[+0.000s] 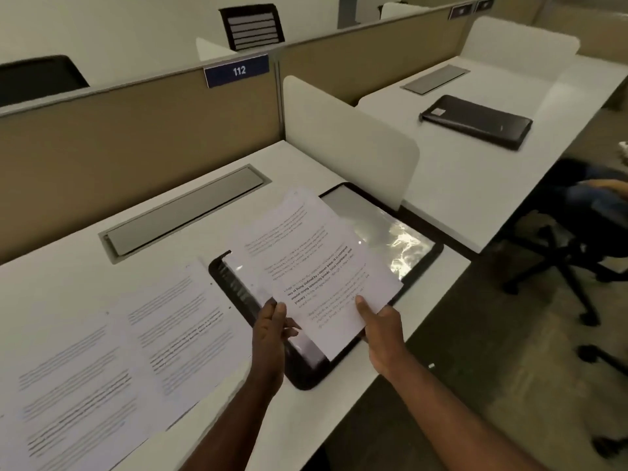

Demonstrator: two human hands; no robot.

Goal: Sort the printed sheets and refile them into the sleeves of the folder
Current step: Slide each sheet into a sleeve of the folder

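A row of white study booths with tan partition walls fills the room, and the nearest bench (pixel 306 413) carries the work. Both hands meet over its near right part. The right hand (pixel 382 329) pinches the near edge of a printed sheet (pixel 316 260), thumb pressed on the printed face and the other fingers hidden beneath. The left hand (pixel 272 334), just beside it, curls its fingers at the same sheet's near left edge, thumb side up; whether it grips only the paper or also the plastic below cannot be told. The sheet is lifted and tilted, stretching away from the hands over the open black folder (pixel 306 375), which lies flat on the bench directly under them. Beyond the right hand a glossy clear sleeve (pixel 401 246) of the folder shows glare. To the left of the left hand, two more printed sheets (pixel 112 362) lie flat side by side, overlapping slightly, on the bench. Farther off past the hands sit a grey cable flap (pixel 183 212) set in the bench, a blue plate (pixel 237 70) marked 112 on the partition, and a white divider (pixel 350 137). On the next bench, well beyond the right hand, lies a closed black case (pixel 475 120); a wheeled chair (pixel 577 239) stands on the floor to the right.
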